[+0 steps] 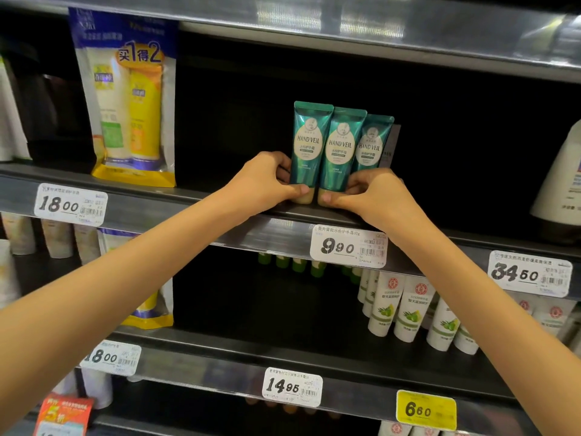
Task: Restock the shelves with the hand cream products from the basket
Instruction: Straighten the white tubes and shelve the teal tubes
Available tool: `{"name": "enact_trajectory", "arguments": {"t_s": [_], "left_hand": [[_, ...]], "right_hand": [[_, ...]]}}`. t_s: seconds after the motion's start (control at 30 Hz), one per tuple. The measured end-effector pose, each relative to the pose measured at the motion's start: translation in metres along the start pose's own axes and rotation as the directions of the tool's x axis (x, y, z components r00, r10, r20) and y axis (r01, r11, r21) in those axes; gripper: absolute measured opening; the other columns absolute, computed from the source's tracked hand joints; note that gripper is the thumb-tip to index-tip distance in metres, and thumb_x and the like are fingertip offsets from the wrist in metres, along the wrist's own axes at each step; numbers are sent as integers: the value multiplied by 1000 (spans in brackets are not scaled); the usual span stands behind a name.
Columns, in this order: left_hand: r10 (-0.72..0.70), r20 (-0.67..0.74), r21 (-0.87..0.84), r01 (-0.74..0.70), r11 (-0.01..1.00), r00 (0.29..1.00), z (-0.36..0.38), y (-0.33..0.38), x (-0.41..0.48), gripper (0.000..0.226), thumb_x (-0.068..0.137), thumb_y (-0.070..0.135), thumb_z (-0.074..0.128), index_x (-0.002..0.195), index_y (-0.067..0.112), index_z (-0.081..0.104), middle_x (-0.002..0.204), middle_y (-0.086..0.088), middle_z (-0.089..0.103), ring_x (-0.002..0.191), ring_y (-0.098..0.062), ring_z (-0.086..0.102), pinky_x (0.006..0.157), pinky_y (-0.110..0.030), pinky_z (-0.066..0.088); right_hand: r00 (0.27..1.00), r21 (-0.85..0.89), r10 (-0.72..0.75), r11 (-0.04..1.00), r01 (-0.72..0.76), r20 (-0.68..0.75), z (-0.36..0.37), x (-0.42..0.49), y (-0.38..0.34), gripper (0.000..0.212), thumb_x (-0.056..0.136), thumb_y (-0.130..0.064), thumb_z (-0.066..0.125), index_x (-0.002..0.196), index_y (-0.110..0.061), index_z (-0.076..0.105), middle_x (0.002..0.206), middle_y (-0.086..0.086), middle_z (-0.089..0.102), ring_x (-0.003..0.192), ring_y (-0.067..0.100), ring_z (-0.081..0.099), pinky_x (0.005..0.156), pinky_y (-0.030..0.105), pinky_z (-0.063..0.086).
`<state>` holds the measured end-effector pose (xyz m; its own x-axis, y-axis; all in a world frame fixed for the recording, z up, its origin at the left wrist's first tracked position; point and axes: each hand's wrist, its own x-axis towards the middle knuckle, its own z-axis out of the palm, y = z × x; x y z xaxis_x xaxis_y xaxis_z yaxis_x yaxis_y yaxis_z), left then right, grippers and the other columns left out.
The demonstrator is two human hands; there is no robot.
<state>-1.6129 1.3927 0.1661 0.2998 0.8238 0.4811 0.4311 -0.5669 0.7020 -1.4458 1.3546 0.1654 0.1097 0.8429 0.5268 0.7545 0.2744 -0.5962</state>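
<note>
Grip: left hand (267, 184) pinches left Hand Veil tube (309, 146) at its cap, right hand (374, 196) the middle tube (341, 149). Both upright, cap-down, at shelf (251, 234) edge; third tube (371, 143) touching, rightward.

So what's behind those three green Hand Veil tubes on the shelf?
Mostly the dark back of the shelf. Past the rightmost green tube a grey sliver of something peeks out, perhaps another tube. Anything directly behind the row is covered by the tubes themselves.

Teal tubes (339, 146) with cream caps; white price tag (348, 247), yellow price tag (426, 410).
</note>
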Motion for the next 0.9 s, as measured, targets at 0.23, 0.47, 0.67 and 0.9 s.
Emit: {"name": "enact_trajectory", "arguments": {"t_s": [0.23,0.47,0.67,0.9], "left_hand": [[12,-4,18,-12,1000,1000,0,-2,0,27,79,19,70,100,16,53,86,3,58,85,-16,61,90,-38,51],[-23,-46,70,27,997,999,-5,3,-6,37,79,27,69,109,9,57,88,4,59,88,-12,59,89,-33,51],[98,-349,2,-104,995,932,-37,-3,-85,13,83,22,64,94,27,59,88,13,64,86,0,63,82,-17,50],[-233,-490,4,270,963,840,-86,-64,-260,14,82,15,62,91,26,63,94,10,69,87,1,65,80,-8,48]], "right_hand": [[999,61,23,998,-26,44,-2,-1,1,29,66,-35,79,88,-22,63,72,-12,62,69,-1,58,58,11,42],[1000,-109,2,994,-2,-3,-6,-8,-4,49,69,-44,74,107,-14,65,77,-11,58,70,-3,53,56,8,37],[901,-37,-272,961,276,-337,2,-64,-30,24,85,-32,63,99,-13,64,77,-7,59,72,6,54,66,6,41],[802,580,-478,787,210,358,130,-160,-90,15,87,-23,59,101,-19,65,85,-8,66,82,7,61,71,16,49]]}}
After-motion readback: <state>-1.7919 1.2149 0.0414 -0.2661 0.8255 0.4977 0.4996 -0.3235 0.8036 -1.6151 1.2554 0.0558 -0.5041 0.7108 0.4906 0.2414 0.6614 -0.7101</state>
